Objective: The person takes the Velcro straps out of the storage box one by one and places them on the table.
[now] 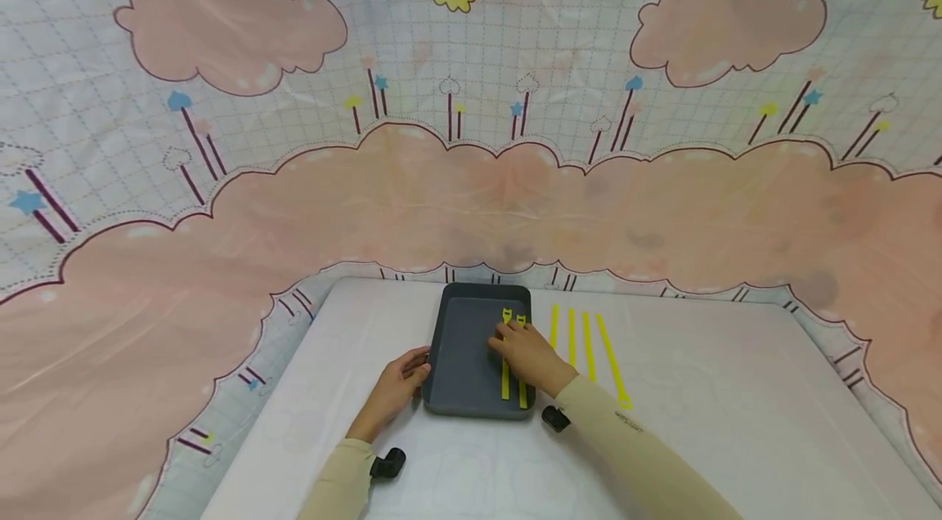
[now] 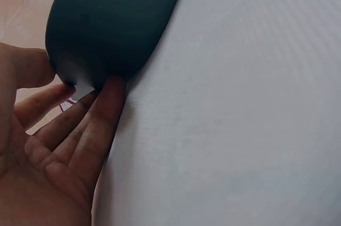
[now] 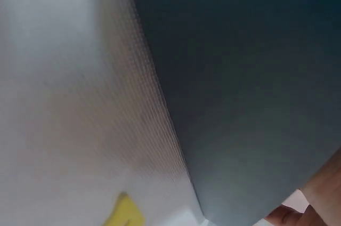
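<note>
A dark grey rectangular tray [image 1: 465, 356] lies on the white table. My left hand [image 1: 397, 381] holds its left side, and in the left wrist view the thumb [image 2: 32, 66] is at the rim while the fingers reach under the edge. Inside the tray, along its right side, two flat yellow straps with slotted heads lie nearly parallel. Curled over them is my right hand [image 1: 526, 352], its fingertips on the left yellow strap [image 1: 505, 385]. The hand covers the middle of the right yellow strap [image 1: 522, 396]. In the right wrist view the tray wall hides the right fingertips.
Several more yellow straps [image 1: 587, 344] lie side by side on the table, right of the tray, partly behind the right forearm. The table [image 1: 706, 389] meets a patterned cloth backdrop [image 1: 515, 209] at its far edge. Black wrist cameras [image 1: 388, 463] sit at both cuffs.
</note>
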Tool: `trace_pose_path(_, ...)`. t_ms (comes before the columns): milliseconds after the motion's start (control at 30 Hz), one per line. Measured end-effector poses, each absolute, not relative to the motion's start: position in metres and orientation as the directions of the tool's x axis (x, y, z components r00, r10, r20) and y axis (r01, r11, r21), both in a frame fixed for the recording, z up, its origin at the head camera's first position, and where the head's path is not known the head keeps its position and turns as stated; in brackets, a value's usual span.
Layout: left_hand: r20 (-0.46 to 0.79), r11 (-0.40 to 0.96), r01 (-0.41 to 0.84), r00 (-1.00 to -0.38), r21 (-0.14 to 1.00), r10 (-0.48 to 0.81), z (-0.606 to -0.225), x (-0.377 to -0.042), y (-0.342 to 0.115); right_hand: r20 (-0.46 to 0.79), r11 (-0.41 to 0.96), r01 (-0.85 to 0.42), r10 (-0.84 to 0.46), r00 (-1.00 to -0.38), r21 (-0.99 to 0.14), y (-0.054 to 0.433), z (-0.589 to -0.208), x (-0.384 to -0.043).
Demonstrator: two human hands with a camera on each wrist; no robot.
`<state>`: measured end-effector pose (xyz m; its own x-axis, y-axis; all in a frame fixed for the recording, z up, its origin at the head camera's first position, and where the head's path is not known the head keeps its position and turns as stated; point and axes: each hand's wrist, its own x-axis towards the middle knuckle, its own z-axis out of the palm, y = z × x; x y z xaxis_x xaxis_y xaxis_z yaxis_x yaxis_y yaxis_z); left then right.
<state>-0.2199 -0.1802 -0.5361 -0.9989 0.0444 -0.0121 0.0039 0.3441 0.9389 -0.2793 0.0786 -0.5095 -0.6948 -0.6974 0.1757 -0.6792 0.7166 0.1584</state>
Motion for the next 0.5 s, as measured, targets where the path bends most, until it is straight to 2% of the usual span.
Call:
trace_pose_path(167, -0.017, 0.335, 0.007, -0.998, 0.942, 0.068, -0.5414, -0.2234, -0.1845, 0.133, 0.724, -0.673, -0.69, -0.712, 0.153, 0.0758, -0.5107, -0.2799)
trace_pose_path(500, -0.023, 0.333, 0.006, -0.996, 0.943, 0.082, -0.5389, -0.2243, -0.1862, 0.129, 0.735, -0.66, -0.677, -0.724, 0.153, 0.0756, -0.5102, -0.2843)
